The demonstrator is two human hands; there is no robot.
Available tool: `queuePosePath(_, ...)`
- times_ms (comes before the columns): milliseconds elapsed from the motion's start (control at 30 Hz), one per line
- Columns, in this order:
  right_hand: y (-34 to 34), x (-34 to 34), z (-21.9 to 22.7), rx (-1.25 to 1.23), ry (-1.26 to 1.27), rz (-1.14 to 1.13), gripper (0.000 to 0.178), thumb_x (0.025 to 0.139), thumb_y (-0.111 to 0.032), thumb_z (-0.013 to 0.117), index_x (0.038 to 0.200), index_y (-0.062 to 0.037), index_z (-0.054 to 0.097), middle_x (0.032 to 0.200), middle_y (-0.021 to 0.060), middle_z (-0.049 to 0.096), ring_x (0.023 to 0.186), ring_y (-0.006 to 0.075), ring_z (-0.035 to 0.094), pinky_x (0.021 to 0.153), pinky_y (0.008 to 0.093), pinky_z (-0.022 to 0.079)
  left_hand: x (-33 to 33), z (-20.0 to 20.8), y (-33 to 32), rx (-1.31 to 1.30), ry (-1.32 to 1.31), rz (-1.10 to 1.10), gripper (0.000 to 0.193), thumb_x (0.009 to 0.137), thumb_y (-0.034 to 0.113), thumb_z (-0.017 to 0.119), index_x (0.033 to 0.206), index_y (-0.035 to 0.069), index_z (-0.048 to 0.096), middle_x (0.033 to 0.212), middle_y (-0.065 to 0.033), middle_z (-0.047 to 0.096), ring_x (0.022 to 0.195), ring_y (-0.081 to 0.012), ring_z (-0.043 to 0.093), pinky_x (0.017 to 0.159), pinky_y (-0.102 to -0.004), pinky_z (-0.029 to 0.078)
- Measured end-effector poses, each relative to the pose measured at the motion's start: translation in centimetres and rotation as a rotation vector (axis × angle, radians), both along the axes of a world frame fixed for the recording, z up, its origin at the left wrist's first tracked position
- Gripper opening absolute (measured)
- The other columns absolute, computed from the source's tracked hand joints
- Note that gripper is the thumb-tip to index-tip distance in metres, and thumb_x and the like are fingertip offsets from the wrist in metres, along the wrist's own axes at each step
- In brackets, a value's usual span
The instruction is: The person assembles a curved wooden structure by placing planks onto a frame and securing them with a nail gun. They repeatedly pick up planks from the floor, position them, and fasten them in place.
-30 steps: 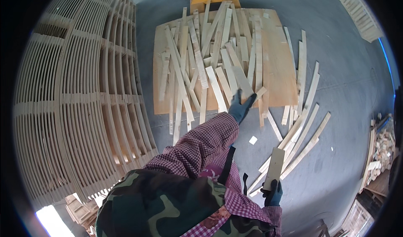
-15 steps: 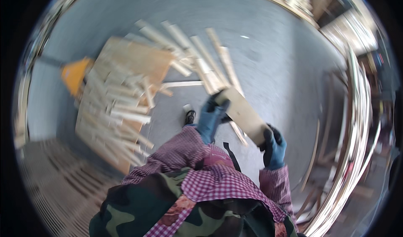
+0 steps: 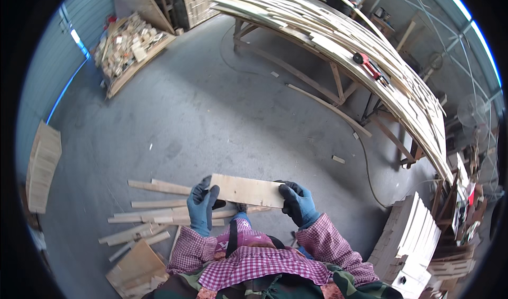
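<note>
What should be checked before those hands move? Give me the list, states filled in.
1. Board gripped at both ends: ok, left hand and right hand each hold one.
2. Board's underside sound: cannot tell, hidden.
3. Floor free of loose wood: not ok, a long strip lies ahead.
4. Floor free of cords: not ok, a cord lies ahead, to the right.
5. Red tool away from both hands: ok.

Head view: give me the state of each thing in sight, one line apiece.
Board: held up at both ends
Left hand: gloved, closed on board's left end
Right hand: gloved, closed on board's right end
Loose strips: lying on floor
Workbench: standing, loaded with long strips
Red tool: lying atop workbench; on or off unclear
Wood scraps: heaped
</note>
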State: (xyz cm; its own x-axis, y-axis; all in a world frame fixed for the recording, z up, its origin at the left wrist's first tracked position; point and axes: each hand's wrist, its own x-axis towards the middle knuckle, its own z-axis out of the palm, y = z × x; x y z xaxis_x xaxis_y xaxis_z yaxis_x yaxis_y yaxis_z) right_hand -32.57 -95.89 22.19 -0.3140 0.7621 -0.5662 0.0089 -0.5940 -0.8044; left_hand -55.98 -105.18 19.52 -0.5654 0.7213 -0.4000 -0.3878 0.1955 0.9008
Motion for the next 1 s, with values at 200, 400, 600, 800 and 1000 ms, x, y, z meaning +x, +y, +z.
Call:
queuePosePath(200, 7.4, 0.0, 0.5, 0.038, -0.045, -0.162, 0.036, 0.09, -0.034, 0.058, 0.108, -0.003, 0.062, 0.068, 0.0025, 0.058, 0.046, 0.008, 0.046, 0.04, 0.0206, 0.034, -2.1, 0.8, 10.4, -0.031, 0.035, -0.335, 0.035, 0.084, 0.011, 0.068, 0.115, 0.003, 0.054, 0.092, -0.0077, 0.064, 0.073, -0.0136, 0.063, 0.059, -0.0261, 0.057)
queuePosePath(400, 13.3, 6.2, -2.6, -0.029, -0.093, -0.4, 0.033, 0.088, -0.028, 0.062, 0.111, -0.0032, 0.063, 0.075, 0.0037, 0.063, 0.047, 0.008, 0.049, 0.04, 0.0205, 0.038, 1.9, 0.4, 23.8, -0.115, -0.033, -0.732, 0.062, 0.084, 0.012, 0.068, 0.136, 0.004, 0.037, 0.094, -0.0117, 0.065, 0.076, -0.0168, 0.065, 0.061, -0.0266, 0.057)
queuePosePath(600, 24.4, 12.2, -6.0, -0.029, -0.06, -0.461, 0.037, 0.085, -0.029, 0.066, 0.109, -0.0002, 0.063, 0.075, 0.0039, 0.064, 0.05, 0.0075, 0.051, 0.041, 0.0216, 0.038, 7.8, 0.2, 36.7, -0.011, 1.012, -1.198, 0.095, 0.073, 0.039, 0.076, 0.143, 0.007, 0.022, 0.136, -0.0217, 0.036, 0.127, -0.0308, 0.037, 0.102, -0.0443, 0.037)
queuePosePath(800, 40.2, 15.9, -3.9, 0.113, -0.088, -0.379, 0.034, 0.088, -0.025, 0.064, 0.109, 0.0022, 0.06, 0.087, 0.0048, 0.065, 0.067, 0.0092, 0.057, 0.057, 0.0227, 0.048, 17.0, 1.1, 52.8, 0.276, 1.508, -1.401, 0.1, 0.065, 0.059, 0.071, 0.139, 0.004, 0.031, 0.139, -0.0201, 0.033, 0.133, -0.0353, 0.025, 0.113, -0.0459, 0.016)
queuePosePath(1000, 52.6, 19.1, -1.7, 0.054, -0.09, -0.313, 0.03, 0.089, -0.021, 0.062, 0.112, -0.0022, 0.06, 0.09, 0.0055, 0.065, 0.07, 0.0084, 0.058, 0.057, 0.0224, 0.048, 21.3, 0.1, 63.6, 0.223, 1.313, -1.437, 0.089, 0.066, 0.045, 0.074, 0.139, 0.011, 0.036, 0.125, -0.0134, 0.046, 0.117, -0.0301, 0.042, 0.105, -0.0431, 0.029)
